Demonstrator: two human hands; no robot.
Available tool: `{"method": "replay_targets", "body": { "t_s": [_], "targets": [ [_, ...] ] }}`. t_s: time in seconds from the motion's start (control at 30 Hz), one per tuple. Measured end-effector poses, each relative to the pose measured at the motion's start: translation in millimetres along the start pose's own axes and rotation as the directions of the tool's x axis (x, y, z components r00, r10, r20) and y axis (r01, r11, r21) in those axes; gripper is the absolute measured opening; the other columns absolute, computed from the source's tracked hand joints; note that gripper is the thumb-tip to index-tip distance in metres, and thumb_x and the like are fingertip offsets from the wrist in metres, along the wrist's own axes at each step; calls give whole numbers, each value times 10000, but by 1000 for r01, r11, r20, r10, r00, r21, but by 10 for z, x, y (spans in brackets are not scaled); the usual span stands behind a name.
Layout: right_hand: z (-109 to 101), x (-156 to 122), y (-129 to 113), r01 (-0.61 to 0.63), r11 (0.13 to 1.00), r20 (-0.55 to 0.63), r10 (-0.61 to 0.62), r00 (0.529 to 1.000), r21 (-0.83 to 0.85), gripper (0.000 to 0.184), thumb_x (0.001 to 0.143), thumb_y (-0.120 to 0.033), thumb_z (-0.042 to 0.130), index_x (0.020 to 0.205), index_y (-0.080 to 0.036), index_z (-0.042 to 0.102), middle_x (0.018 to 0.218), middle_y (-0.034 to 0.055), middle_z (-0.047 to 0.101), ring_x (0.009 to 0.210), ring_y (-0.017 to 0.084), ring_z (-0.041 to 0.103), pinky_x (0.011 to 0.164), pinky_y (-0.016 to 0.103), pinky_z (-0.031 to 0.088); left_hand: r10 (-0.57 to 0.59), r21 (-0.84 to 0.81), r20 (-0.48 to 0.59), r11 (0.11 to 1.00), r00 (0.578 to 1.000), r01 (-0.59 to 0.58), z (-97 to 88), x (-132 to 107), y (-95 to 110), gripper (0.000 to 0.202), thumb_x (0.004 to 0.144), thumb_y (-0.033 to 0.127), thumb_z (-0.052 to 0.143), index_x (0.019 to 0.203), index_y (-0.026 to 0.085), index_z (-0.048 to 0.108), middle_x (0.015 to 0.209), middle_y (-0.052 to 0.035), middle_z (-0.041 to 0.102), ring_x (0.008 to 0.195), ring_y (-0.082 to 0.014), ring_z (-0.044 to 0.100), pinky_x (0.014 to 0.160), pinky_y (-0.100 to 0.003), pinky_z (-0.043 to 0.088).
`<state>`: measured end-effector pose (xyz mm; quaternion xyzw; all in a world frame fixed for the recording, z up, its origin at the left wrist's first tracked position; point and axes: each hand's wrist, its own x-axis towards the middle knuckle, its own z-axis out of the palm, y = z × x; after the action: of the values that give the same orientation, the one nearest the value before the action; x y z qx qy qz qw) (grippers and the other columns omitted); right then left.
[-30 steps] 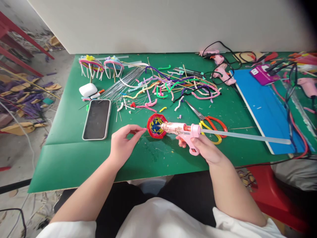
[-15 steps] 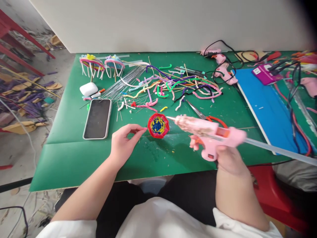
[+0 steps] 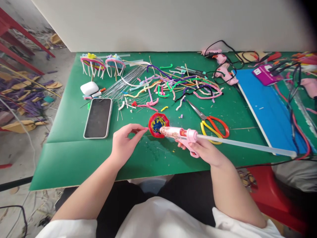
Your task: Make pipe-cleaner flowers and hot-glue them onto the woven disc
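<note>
My right hand grips a pink glue gun with a long clear glue stick trailing to the right. Its nozzle rests on a small round woven piece, red at the rim with blue and yellow inside, lying on the green table mat. My left hand lies just left of the piece, fingers pinched on what looks like a thin pin or wire at its left edge, too small to name.
Orange and yellow scissors lie right of the piece. A phone and white earbud case sit at left, a tangle of coloured pipe cleaners and wires behind, two finished pieces at back left, a blue board and more glue guns at right.
My right hand, which had pulled the glue gun up and to the right half a second ago, has brought its nozzle back down onto the woven piece. My left hand has stayed put.
</note>
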<state>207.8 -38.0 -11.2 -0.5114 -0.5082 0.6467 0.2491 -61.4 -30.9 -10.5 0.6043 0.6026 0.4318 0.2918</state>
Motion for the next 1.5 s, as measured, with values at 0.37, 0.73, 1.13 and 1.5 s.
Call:
{"method": "replay_targets", "body": {
  "t_s": [0.37,0.73,1.13,1.5],
  "targets": [
    [-200,-53,44,79,997,-138,-76,987,13,538,721,-626,593,1059,-209,630,947,120,654,687,208,580,374,245,322,2,15,13,1000,1000,-2,0,-1,7,117,767,317,654,777,204,683,759,1,695,659,-115,624,634,-220,509],
    [-420,120,201,-2,418,-262,-564,783,-908,391,752,-489,639,1009,-194,634,964,107,609,951,287,545,838,429,438,-11,14,73,1000,997,10,0,10,23,112,782,306,642,797,200,673,787,-1,692,684,-114,624,656,-221,501],
    [426,139,-636,519,349,30,-808,589,-781,123,868,-255,555,853,-232,675,815,38,692,807,193,609,820,380,480,173,55,180,981,968,-186,113,87,361,35,804,197,608,821,182,634,792,6,678,667,-85,600,589,-178,474],
    [478,456,-688,496,262,116,-785,609,-828,135,871,-178,508,770,-189,598,774,46,662,773,186,561,723,323,445,158,-32,150,987,976,-155,149,168,334,39,802,205,604,825,178,622,798,7,666,680,-86,607,633,-185,498]
  ]
}}
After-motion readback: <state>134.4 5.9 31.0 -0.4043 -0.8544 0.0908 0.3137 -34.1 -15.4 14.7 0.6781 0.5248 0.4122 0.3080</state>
